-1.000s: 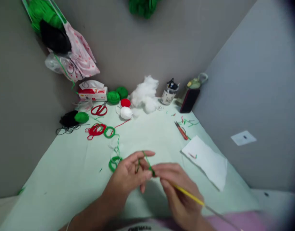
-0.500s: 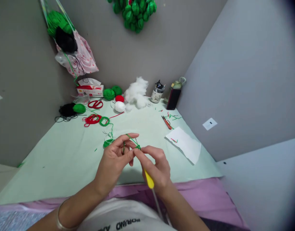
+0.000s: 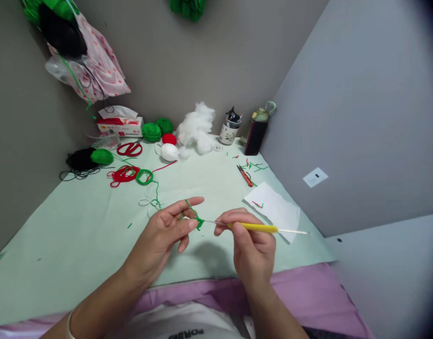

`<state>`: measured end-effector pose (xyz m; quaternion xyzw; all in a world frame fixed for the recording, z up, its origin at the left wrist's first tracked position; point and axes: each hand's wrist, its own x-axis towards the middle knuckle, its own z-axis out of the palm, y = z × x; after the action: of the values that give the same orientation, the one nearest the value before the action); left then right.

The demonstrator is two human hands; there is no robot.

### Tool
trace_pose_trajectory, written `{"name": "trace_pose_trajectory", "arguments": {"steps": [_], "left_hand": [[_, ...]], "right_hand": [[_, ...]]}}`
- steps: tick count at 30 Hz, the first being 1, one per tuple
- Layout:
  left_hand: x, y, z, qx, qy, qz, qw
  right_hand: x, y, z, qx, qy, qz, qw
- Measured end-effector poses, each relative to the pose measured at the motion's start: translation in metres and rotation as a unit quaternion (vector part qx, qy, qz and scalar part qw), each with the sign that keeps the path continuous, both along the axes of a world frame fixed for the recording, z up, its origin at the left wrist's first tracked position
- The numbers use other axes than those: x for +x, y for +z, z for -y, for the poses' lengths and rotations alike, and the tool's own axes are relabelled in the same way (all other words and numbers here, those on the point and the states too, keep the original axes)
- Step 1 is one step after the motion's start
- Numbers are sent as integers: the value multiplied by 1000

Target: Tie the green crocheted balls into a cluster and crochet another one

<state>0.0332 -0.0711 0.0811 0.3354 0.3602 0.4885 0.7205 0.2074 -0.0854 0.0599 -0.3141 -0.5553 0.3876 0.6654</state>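
My left hand (image 3: 169,228) pinches a small piece of green crochet work (image 3: 200,223) between thumb and fingers. Green yarn runs from it over the raised index finger. In my right hand (image 3: 253,245) is a crochet hook (image 3: 255,227) with a yellow handle, held like a pen and lying nearly level. Its thin metal tip reaches left to the green piece; whether it sits in a loop is too small to tell. Beyond the left hand lie a ring of green yarn (image 3: 144,177) and a loose red yarn bundle (image 3: 125,174).
Red-handled scissors (image 3: 130,149), a white stuffed piece (image 3: 169,152), white fibre filling (image 3: 198,129) and a tissue box (image 3: 121,127) stand toward the back. At right are thread snips (image 3: 244,176), white paper (image 3: 273,209), a pen cup (image 3: 229,129) and a dark phone (image 3: 256,138).
My right hand has moved right, away from the left fingers, and the hook has swung from steeply slanted to nearly level. My left hand still pinches the green piece. The view has shifted slightly.
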Motion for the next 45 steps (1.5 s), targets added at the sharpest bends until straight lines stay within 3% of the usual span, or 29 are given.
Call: {"name": "trace_pose_trajectory", "arguments": {"steps": [4, 10, 14, 21, 24, 27, 32, 35, 38, 40, 42, 45], "left_hand": [[7, -4, 2, 38, -8, -13, 999], [14, -9, 3, 55, 15, -43, 997], [13, -5, -1, 32, 10, -8, 999], [4, -7, -7, -64, -109, 76, 989], [4, -9, -7, -67, -110, 78, 989], [9, -11, -6, -39, -71, 58, 995], [18, -16, -7, 59, 10, -3, 998], [19, -19, -9, 60, 35, -5, 998], [18, -19, -12, 14, 36, 25, 999], [16, -18, -14, -31, 7, 54, 998], [14, -17, -16, -57, -7, 76, 996], [18, -15, -15, -28, 35, 65, 997]], "right_hand": [[-5, -3, -5, -42, 58, -61, 996], [-13, -8, -7, 23, -16, 30, 999], [-11, -10, -5, 62, -42, 101, 992], [0, -13, -16, -63, 49, -100, 992], [3, -12, -19, -107, 70, -123, 984], [-1, -12, -18, -112, 92, -108, 984], [-12, -14, -12, 20, -31, 74, 997], [-14, -17, -10, 86, -93, 191, 973], [-13, -20, -11, 126, -147, 278, 941], [-10, -18, -13, 122, -153, 274, 942], [-7, -14, -15, 96, -141, 214, 962], [-5, -10, -16, 52, -102, 125, 986]]}}
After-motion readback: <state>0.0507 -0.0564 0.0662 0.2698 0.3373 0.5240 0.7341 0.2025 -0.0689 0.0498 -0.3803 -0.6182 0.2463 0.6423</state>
